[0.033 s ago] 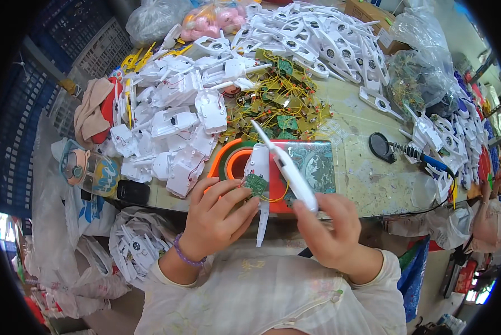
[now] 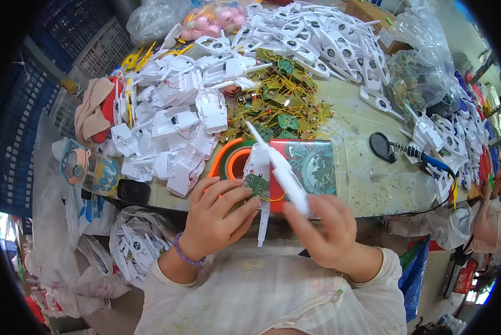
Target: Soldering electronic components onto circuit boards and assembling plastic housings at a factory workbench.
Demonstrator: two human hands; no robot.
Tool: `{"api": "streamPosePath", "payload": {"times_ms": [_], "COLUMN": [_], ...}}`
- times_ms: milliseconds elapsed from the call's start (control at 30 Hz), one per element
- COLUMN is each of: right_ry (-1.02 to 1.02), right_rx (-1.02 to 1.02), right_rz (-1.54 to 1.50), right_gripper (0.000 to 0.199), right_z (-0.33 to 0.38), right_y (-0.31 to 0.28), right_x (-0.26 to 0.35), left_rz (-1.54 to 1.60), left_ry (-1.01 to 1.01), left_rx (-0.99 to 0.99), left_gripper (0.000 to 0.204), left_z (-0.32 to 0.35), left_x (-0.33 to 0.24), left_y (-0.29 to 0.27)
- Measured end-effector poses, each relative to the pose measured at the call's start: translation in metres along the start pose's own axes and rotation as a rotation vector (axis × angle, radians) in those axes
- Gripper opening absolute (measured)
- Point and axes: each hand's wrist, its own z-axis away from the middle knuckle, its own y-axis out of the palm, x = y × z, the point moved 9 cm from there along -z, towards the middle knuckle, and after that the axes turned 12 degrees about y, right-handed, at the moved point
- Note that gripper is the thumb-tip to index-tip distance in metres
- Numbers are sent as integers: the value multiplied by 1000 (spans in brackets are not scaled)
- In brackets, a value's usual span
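White plastic shell (image 2: 260, 184) in left hand (image 2: 217, 220), right hand (image 2: 323, 229) gripping pen-like tool (image 2: 281, 170) — table edge (image 2: 367, 209) close.

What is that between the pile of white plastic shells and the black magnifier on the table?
In the head view, a heap of green circuit boards with yellow wires lies between the white plastic shells and the black magnifier.

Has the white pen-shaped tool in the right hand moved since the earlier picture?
No. The white pen-shaped tool keeps its place against the teal patterned box; its tip points up-left toward the wire pile as before.
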Motion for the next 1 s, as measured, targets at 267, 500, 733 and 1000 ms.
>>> {"api": "streamPosePath", "payload": {"times_ms": [267, 500, 733, 1000], "right_ry": [-215, -227, -146, 53], "right_rx": [255, 319, 351, 234], "right_rz": [-32, -192, -277, -458], "right_gripper": [43, 44, 47, 51], "right_z": [-4, 3, 12, 16], "right_y": [42, 44, 49, 46], "right_x": [42, 42, 40, 27], "left_rz": [105, 292, 620, 1515], "left_ry": [-37, -405, -702, -1087], "left_rx": [-7, -265, -103, 48], "left_gripper": [28, 8, 11, 28], "left_z": [14, 57, 89, 97], "left_x": [9, 31, 24, -9], "left_y": [-3, -24, -7, 92]}}
